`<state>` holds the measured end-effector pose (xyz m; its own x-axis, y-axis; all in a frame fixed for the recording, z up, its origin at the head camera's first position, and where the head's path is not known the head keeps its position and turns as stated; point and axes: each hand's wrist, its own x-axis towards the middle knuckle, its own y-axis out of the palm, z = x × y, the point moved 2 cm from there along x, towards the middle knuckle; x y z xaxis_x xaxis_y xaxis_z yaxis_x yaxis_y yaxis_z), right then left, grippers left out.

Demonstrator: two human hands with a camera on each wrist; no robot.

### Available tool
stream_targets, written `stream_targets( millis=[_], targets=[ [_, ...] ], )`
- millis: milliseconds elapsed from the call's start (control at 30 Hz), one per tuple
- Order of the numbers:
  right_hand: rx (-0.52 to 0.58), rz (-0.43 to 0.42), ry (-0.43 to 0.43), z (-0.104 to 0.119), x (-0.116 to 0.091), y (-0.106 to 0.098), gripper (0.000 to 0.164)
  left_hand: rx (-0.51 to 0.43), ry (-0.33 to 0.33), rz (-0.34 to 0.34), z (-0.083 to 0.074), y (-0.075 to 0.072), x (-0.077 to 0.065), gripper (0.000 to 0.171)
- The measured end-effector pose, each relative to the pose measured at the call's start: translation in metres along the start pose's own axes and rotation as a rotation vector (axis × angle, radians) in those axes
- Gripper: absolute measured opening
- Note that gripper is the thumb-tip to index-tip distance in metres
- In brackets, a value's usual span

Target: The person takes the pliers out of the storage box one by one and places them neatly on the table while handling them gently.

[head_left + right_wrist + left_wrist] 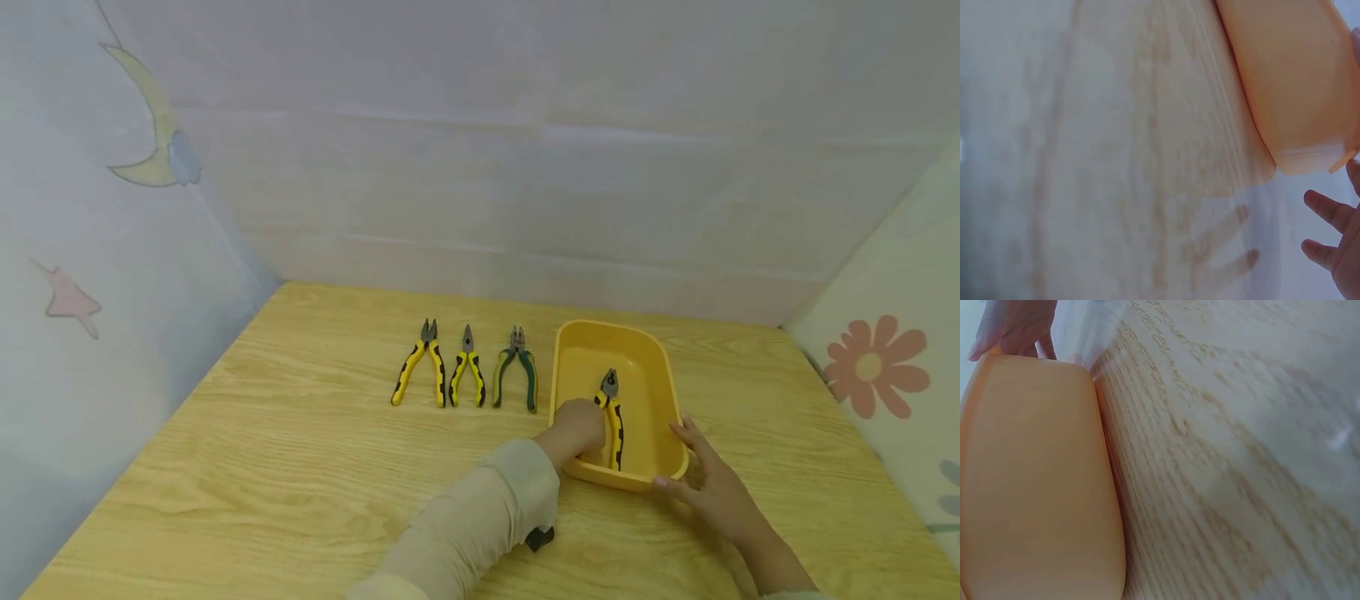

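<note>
Inside the yellow tray [654, 367] lies a pair of pliers [617, 429] with yellow-and-black handles, its grey jaws towards the back. My left hand [581, 423] reaches over the tray's left rim and grips the left handle; its fingertips are hidden below the hand. At the front right corner, my right hand [712, 492] touches the outside of the tray with thumb and forefinger. In the right wrist view its other fingers [1329, 209] stand straight and spread, apart from the wall.
Left of the tray, three tools lie in a row on the wooden table [300, 467]: yellow-and-black pliers [408, 372], smaller yellow-and-black long-nose pliers [455, 379] and green-handled pliers [531, 375]. A small black object [540, 537] shows beside my left sleeve. Cloth walls [487, 167] enclose the back and sides.
</note>
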<state>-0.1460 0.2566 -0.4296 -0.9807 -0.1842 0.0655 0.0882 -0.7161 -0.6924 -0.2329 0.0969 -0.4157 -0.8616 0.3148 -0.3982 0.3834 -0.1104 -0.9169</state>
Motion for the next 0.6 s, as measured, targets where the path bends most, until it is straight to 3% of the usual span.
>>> stream_targets(
  millis=[300, 600],
  targets=[
    [-0.021, -0.002, 0.007, -0.0025, -0.0012, 0.0019, 0.076, -0.054, 0.073, -0.002, 0.0035, 0.0013, -0.0028, 0.036],
    [-0.041, -0.018, -0.011, -0.0019, -0.0012, 0.0021, 0.075, -0.143, 0.076, -0.03, 0.0061, -0.0005, -0.0027, 0.04]
  ],
)
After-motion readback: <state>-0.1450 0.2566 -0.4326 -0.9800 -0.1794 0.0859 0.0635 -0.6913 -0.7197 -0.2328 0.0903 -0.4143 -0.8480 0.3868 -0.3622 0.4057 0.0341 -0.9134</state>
